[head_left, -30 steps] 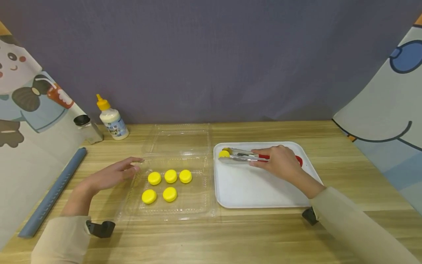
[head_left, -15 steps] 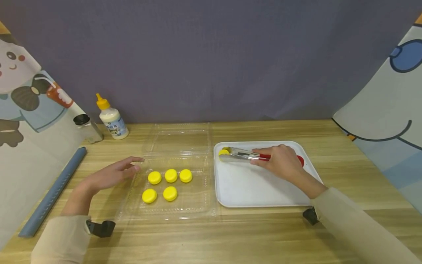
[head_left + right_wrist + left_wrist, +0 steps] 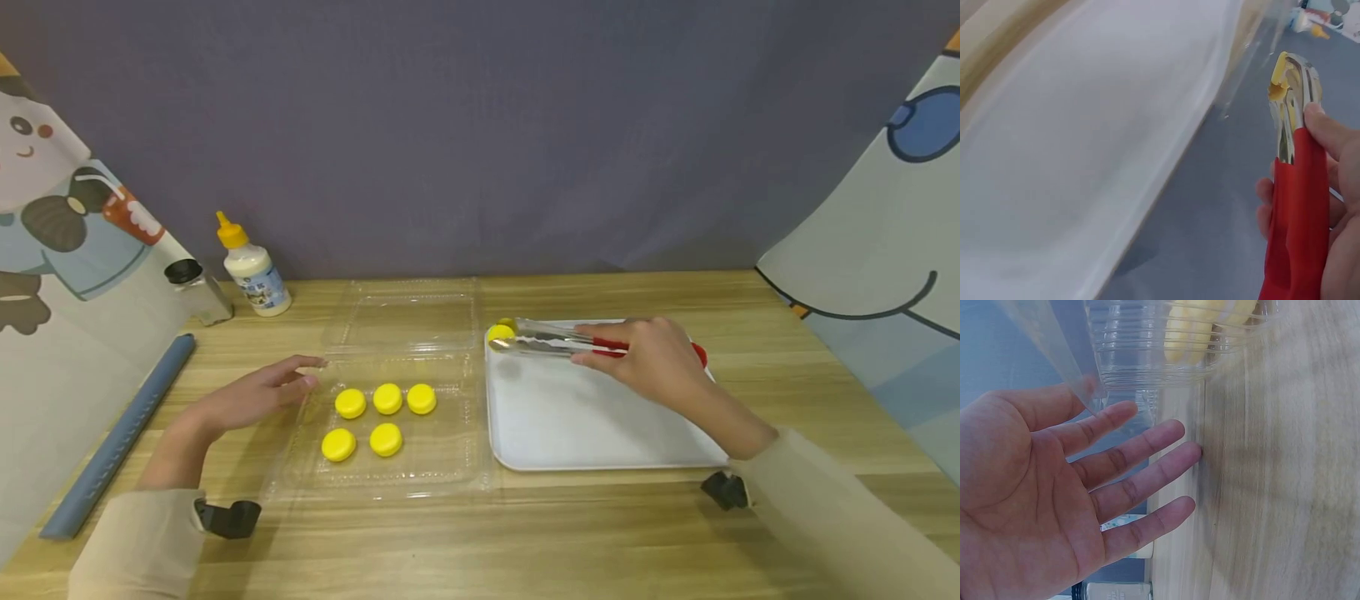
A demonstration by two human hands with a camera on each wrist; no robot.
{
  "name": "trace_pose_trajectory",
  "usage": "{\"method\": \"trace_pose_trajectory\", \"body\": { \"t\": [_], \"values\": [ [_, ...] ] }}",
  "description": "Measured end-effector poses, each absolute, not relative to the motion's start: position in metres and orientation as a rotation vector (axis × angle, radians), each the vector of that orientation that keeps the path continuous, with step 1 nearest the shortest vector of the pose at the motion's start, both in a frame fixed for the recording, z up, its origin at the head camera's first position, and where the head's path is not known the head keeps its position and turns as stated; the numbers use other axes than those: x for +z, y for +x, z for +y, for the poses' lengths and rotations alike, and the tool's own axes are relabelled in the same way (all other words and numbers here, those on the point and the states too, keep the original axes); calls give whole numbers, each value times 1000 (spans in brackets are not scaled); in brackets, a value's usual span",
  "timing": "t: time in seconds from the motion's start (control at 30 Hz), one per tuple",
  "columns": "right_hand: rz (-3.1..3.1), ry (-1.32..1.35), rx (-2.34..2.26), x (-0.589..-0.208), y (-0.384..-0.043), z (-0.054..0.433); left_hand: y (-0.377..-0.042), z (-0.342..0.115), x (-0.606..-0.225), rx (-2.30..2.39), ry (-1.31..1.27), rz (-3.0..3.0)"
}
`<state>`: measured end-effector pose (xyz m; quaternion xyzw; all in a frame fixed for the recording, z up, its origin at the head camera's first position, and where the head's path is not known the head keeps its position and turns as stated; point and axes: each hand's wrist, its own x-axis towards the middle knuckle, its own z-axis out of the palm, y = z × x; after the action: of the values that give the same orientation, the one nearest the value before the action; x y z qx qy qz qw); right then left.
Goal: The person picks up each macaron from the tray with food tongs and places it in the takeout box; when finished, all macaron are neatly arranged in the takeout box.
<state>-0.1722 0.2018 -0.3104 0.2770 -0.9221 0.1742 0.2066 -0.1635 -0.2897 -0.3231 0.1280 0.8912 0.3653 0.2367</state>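
My right hand [image 3: 663,362] grips red-handled metal tongs [image 3: 555,337]. Their tips clasp a yellow macaron [image 3: 501,336], raised over the far left corner of the white tray [image 3: 600,425], with its shadow below. In the right wrist view the thumb and fingers wrap the red handle [image 3: 1300,212]. My left hand [image 3: 251,396] is at the left edge of the clear plastic container [image 3: 442,479]; in the left wrist view its thumb and index finger pinch the rim, the other fingers extended. Several yellow macarons [image 3: 387,398] lie in two rows inside the container.
The container's hinged lid [image 3: 408,317] lies folded back behind it. At the back left stand a white bottle with a yellow nozzle [image 3: 257,271] and a black-capped jar [image 3: 198,292]. A blue-grey rod [image 3: 120,437] lies along the left edge. A grey backdrop [image 3: 480,142] closes the rear.
The tongs and the macaron in them have risen off the tray and shifted slightly up-left in view. My right wrist has moved a little to the right. My left hand has stayed put.
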Motion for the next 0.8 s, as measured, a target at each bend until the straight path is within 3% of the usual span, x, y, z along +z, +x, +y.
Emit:
{"method": "trace_pose_trajectory", "body": {
  "t": [0.4,0.8],
  "values": [
    [-2533,960,540,-298,-146,171,-164,-291,-324,996,346,2446],
    [-2595,1098,512,-295,-140,146,-165,-290,-323,974,326,2454]
  ]
}}
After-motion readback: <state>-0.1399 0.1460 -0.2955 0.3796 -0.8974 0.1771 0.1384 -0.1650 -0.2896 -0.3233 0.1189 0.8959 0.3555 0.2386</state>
